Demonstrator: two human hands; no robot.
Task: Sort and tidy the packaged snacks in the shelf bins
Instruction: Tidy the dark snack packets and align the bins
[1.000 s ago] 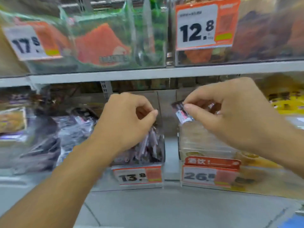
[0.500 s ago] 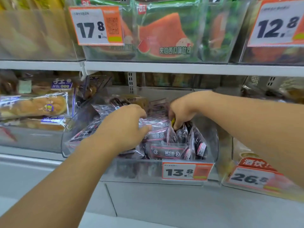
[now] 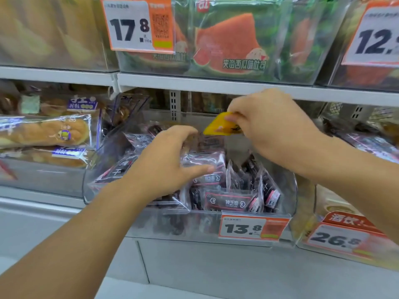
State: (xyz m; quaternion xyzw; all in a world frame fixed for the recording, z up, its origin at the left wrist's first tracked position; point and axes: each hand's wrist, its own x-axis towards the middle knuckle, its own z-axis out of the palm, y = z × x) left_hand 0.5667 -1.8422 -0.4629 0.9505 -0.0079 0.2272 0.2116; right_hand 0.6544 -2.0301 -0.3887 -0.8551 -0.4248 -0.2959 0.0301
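1. Far left, lower shelf: bread loaves [image 3: 43, 131] in clear wrap, stacked in a clear bin.
2. Upper shelf [image 3: 216, 84], white, carries bins of watermelon-print packs [image 3: 228, 42] behind a 17.8 price tag [image 3: 138, 24].
3. Centre clear bin [image 3: 289, 190], tagged 13.8: dark snack packets [image 3: 228, 200], some flat, some on edge.
4. Left hand [image 3: 166, 162] rests on the packets, fingers loosely spread.
5. Right hand [image 3: 272, 128] pinches a yellow packet [image 3: 218, 127] above the bin's back.
6. Right: 26.5 price tag [image 3: 336, 240] on the neighbouring bin.
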